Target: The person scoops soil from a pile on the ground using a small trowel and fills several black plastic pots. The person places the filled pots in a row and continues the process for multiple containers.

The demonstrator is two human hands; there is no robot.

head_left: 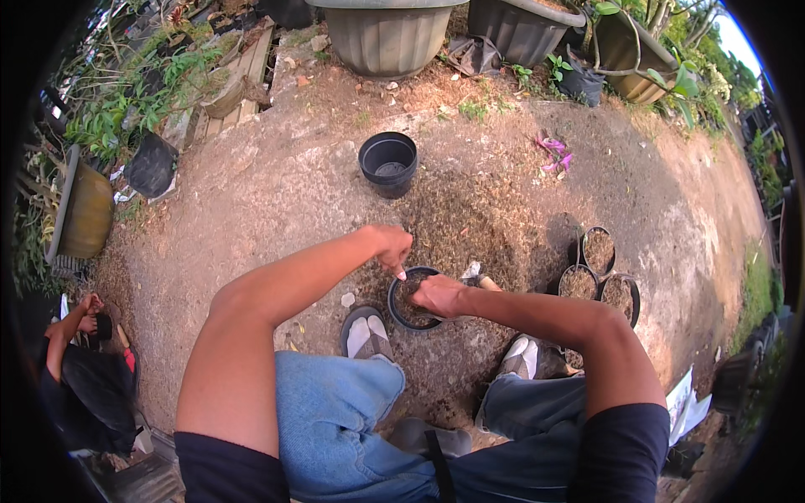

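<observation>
My left hand hangs over the near black pot, fingers bent and one tip pointing down at the rim; whether it holds anything is hidden. My right hand reaches into that pot onto the soil, fingers curled and their tips hidden. Just behind my right wrist lies a tool with a wooden handle, partly covered. Farther forward stands an empty black pot, apparently nested in another.
Several soil-filled pots stand at right. Large planters and plants line the back, another planter is at left. Purple scraps lie on the ground. A co-worker's arm shows at far left. My sandalled feet flank the near pot.
</observation>
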